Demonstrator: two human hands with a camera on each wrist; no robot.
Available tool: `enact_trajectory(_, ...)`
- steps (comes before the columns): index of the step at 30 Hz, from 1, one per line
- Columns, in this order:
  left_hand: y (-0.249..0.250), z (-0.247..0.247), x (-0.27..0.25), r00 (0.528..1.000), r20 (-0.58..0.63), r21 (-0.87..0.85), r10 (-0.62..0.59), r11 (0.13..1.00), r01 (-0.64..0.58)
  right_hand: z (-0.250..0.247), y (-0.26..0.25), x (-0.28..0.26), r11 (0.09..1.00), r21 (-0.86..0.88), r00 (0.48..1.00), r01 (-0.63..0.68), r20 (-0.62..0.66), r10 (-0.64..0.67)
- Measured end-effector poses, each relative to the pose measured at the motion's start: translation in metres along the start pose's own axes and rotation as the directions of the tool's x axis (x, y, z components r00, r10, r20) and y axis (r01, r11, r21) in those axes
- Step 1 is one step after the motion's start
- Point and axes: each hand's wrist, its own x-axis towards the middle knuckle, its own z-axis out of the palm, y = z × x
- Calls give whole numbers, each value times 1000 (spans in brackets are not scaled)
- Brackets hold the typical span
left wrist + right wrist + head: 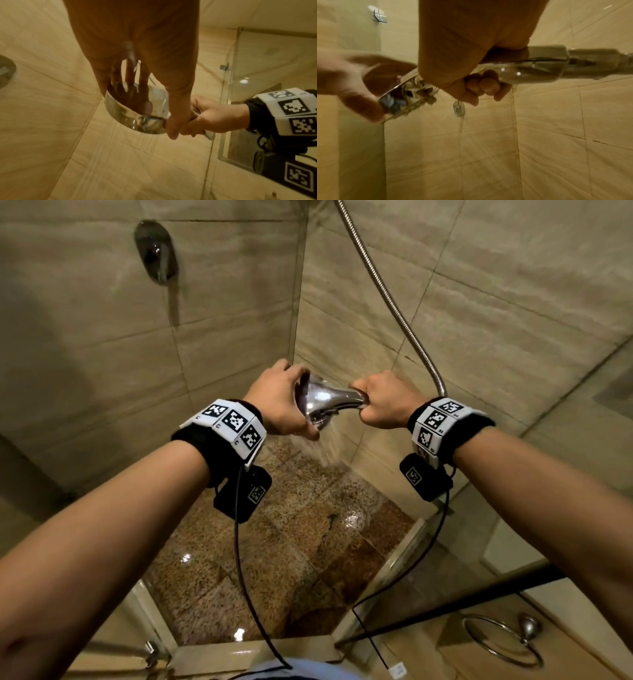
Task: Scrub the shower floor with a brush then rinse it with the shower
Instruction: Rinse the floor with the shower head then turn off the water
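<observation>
A chrome hand shower head [318,402] is held over the speckled brown shower floor [274,559], and water sprays from it down toward the far corner. My left hand [281,402] grips the round rim of the head [130,115], fingers over the top and thumb below. My right hand [383,402] is wrapped tight round the handle [539,65], where water also drips off my fingers [481,85]. The metal hose [387,299] runs from the handle up the right wall. The floor is wet and shiny. No brush is visible.
A chrome mixer tap [156,251] sits on the left tiled wall. A glass panel [428,542] with a metal frame borders the floor on the right, and a threshold [253,655] lies at the front. A towel ring [503,638] hangs lower right.
</observation>
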Motion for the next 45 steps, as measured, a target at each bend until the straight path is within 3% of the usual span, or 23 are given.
enact_trajectory(3,-5,5,-2,996,80,-34,-37,999,40,-3,-3,3,998,61,994,-26,107,20)
enact_trajectory(5,-5,7,-4,997,65,-42,-46,998,49,0,-3,5,998,61,995,-18,99,12)
enact_trajectory(11,1,-2,-7,984,-159,-5,80,997,-81,16,2,1,998,53,980,27,-196,-16)
enact_trajectory(13,2,-3,-7,980,-178,-1,93,996,-94,13,3,-1,999,43,974,24,-228,-14)
enact_trajectory(18,-6,6,-6,993,-112,-54,22,998,-28,2,-3,-1,994,-107,994,24,-107,-35)
enact_trajectory(23,-6,11,-7,998,-54,-104,-20,994,14,1,-7,-3,994,-110,999,12,-43,-17)
enact_trajectory(32,-6,14,-8,998,-63,-105,-22,994,15,-8,-9,-7,986,-167,998,29,-46,-37)
enact_trajectory(45,-28,-21,-9,989,-147,-16,2,1000,-5,-9,-35,13,998,-67,990,6,-142,-16)
